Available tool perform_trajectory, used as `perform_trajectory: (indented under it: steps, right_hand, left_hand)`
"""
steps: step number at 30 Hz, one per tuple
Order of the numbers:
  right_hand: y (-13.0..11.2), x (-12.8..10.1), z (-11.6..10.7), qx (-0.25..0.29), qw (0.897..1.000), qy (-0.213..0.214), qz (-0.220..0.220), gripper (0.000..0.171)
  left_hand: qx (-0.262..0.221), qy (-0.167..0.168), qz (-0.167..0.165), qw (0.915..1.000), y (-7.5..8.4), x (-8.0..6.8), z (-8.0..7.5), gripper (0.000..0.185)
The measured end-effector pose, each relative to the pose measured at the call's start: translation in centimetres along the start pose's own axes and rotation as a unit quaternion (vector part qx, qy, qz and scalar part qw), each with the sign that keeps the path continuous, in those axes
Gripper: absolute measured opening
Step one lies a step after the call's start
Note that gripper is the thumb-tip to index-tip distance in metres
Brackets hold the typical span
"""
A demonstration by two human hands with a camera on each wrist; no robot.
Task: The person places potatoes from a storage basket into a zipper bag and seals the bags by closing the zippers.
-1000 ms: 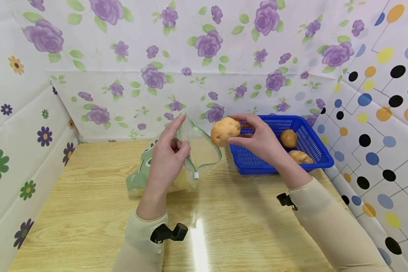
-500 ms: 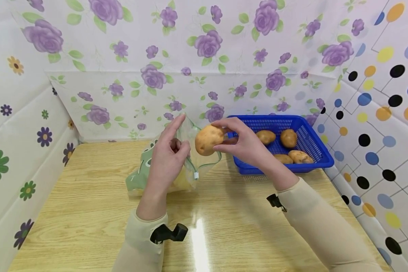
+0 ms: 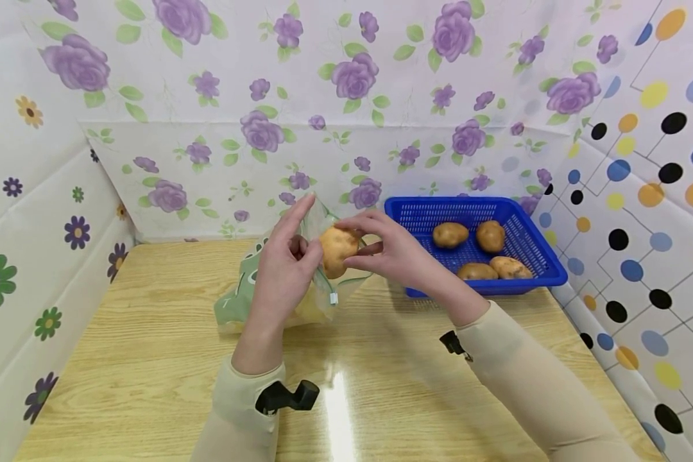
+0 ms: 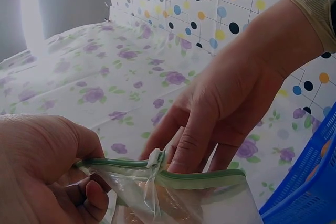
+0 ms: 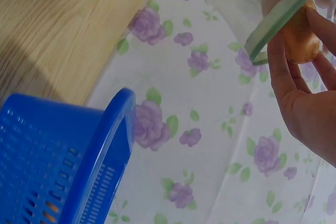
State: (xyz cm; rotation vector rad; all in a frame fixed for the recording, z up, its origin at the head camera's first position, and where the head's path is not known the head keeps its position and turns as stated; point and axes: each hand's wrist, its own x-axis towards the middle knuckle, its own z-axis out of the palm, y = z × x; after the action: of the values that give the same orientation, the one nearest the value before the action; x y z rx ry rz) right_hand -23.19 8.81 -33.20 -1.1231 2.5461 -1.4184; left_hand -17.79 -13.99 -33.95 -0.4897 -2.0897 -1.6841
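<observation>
My right hand (image 3: 389, 250) pinches a tan potato (image 3: 339, 250) between thumb and fingers, at the mouth of a clear zip bag (image 3: 352, 282) with a green edge and a white slider (image 3: 333, 298). In the left wrist view the right fingertips dip behind the bag's green rim (image 4: 205, 179), and the potato shows blurred through the plastic. My left hand (image 3: 283, 269) pinches the bag's edge on its left side, holding the mouth apart. The bag's lower part, with a green printed pattern (image 3: 239, 305), lies on the table behind the left hand.
A blue plastic basket (image 3: 401, 276) stands at the back right, holding several potatoes (image 3: 489, 236). Beneath everything is a wood-grain table (image 3: 162, 378). Flowered cloth (image 3: 323, 160) rises behind it, and a dotted cloth (image 3: 629, 256) on the right.
My right hand has carried the potato leftward and slightly down, from over the basket's left edge into the bag's mouth. More potatoes in the basket now show. The left hand stays in place.
</observation>
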Motion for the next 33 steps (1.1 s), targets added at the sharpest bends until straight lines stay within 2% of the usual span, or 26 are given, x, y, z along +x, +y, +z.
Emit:
perform_trajectory:
  steps: [8, 16, 24, 29, 33]
  right_hand:
    - [-0.6, 0.2, 0.7, 0.011, 1.000, -0.017, 0.022, 0.061]
    - [-0.2, 0.0, 0.5, -0.007, 0.999, -0.007, 0.042, 0.046]
    - [0.2, -0.9, -0.7, -0.018, 0.998, 0.026, 0.045, 0.044]
    - [0.9, -1.3, -1.3, -0.044, 0.994, 0.049, 0.089, 0.044]
    - [1.6, -1.2, -1.3, -0.068, 0.988, 0.037, 0.132, 0.048]
  left_hand:
    - [-0.002, -0.003, -0.007, 1.0000, -0.1, 0.0, 0.0, 0.072]
    - [-0.003, 0.000, -0.006, 1.0000, 0.1, 0.0, 0.0, 0.073]
    - [-0.006, 0.008, 0.000, 1.0000, 0.1, 0.0, -0.2, 0.073]
    - [-0.011, 0.011, -0.005, 0.9999, 0.1, 0.1, -0.3, 0.074]
    - [-0.009, 0.011, -0.005, 0.9999, 0.1, 0.3, -0.4, 0.075]
